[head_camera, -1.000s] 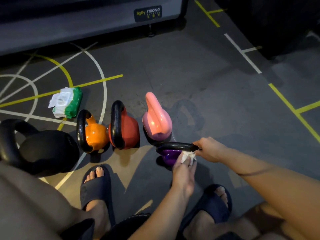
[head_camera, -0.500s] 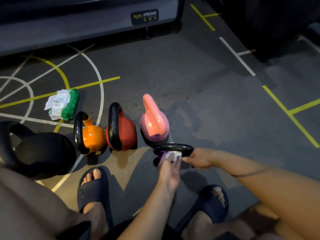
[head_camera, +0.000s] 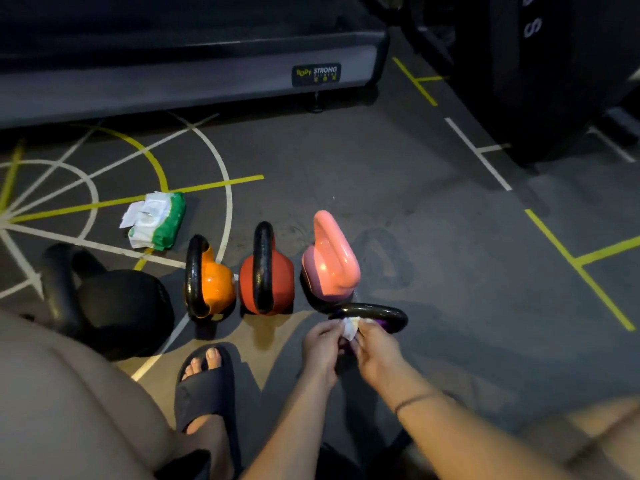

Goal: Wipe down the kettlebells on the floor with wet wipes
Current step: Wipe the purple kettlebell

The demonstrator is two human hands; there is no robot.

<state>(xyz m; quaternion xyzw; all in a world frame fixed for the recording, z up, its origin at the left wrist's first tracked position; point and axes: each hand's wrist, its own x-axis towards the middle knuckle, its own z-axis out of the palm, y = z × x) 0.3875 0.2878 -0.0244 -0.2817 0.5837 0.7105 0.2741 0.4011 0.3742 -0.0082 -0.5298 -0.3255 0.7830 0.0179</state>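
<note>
A row of kettlebells stands on the dark floor: a big black one point(head_camera: 117, 306), an orange one point(head_camera: 213, 284), a red one point(head_camera: 277, 282) and a pink one point(head_camera: 329, 261). In front of the pink one sits a small purple kettlebell point(head_camera: 381, 318) with a black handle, its body mostly hidden by my hands. My left hand point(head_camera: 320, 348) and my right hand point(head_camera: 375, 351) meet just below that handle, and both pinch a crumpled white wet wipe point(head_camera: 349, 327) between them.
A green and white pack of wet wipes point(head_camera: 156, 220) lies on the floor behind the orange kettlebell. A treadmill base point(head_camera: 173, 84) runs along the back and dark equipment point(head_camera: 540, 81) stands at the right. My sandalled foot point(head_camera: 206, 386) is planted near the row.
My right hand has let go of the purple kettlebell's handle and come in to the wipe. My left hand has lifted the wipe off the body, and both hands now hold it.
</note>
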